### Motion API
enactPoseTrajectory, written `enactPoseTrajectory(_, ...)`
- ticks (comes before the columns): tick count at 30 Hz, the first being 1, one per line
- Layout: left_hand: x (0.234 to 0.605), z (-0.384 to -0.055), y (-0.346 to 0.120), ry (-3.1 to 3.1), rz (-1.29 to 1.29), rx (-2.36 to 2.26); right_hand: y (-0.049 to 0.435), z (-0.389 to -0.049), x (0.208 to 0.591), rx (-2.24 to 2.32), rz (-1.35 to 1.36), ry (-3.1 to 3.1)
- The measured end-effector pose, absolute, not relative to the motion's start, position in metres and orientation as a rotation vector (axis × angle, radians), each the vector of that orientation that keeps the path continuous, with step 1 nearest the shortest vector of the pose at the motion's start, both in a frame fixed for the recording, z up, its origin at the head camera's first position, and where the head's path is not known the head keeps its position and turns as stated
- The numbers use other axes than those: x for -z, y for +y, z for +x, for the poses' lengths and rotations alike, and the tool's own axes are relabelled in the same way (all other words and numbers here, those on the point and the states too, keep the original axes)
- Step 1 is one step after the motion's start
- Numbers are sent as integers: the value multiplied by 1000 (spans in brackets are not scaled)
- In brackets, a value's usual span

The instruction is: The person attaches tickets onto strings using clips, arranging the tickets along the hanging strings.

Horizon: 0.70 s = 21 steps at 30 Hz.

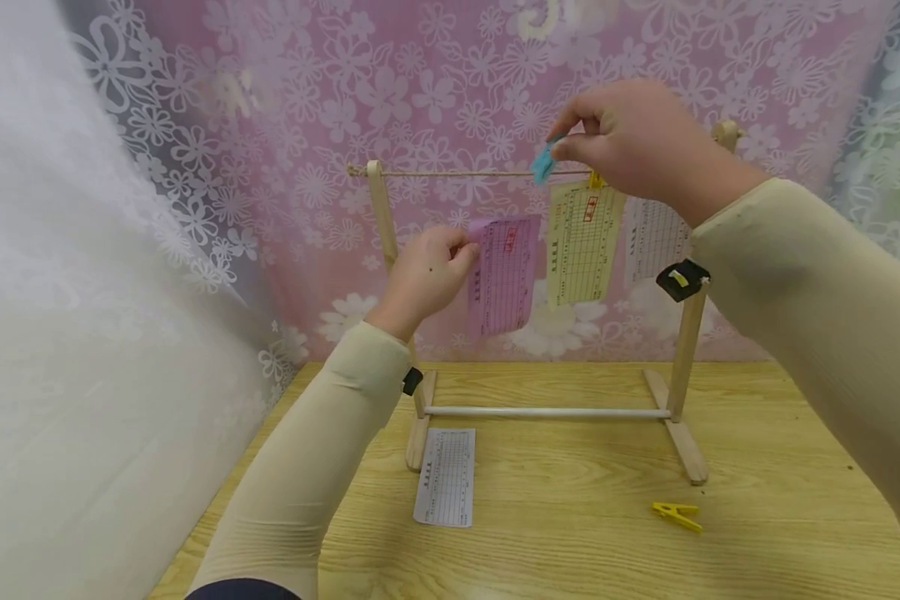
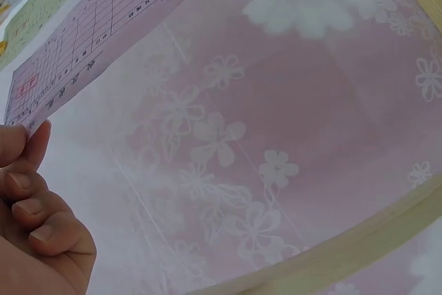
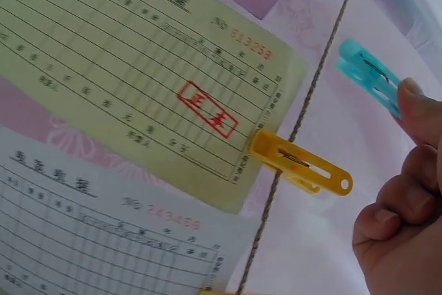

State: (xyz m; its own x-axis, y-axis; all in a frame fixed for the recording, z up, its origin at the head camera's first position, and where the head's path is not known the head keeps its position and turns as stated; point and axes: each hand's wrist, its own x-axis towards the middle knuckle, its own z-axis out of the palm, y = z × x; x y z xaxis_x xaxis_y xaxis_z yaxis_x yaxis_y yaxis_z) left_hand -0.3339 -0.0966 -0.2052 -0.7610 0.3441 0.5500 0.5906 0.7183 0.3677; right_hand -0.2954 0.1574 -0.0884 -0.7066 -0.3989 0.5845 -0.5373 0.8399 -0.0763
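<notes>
My left hand (image 1: 433, 271) pinches a pink printed form (image 1: 504, 279) by its upper left corner, below the rope (image 1: 465, 173). In the left wrist view the thumb and finger grip that corner, and the sheet (image 2: 103, 32) slants away. Up at the rope, my right hand (image 1: 637, 137) pinches a light blue clothespin (image 3: 369, 74) by its handle end. A yellow form (image 1: 585, 246) hangs to the right of the pink one, held to the rope by a yellow-orange clothespin (image 3: 300, 162). Beyond it hangs a white form (image 1: 654, 237), partly behind my right forearm.
The rope runs between two posts of a wooden stand (image 1: 686, 358) with a white lower bar (image 1: 547, 412). On the wooden table (image 1: 555, 533) lie another white form (image 1: 447, 477), near the stand's left foot, and a yellow clothespin (image 1: 677, 515). A flowered curtain (image 1: 420, 100) hangs behind.
</notes>
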Motion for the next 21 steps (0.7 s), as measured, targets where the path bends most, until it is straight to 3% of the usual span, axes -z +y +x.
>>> enactPoseTrajectory(21,182,-341,-85,-2445,-696,693,144,-317,74,-320,667,-2670)
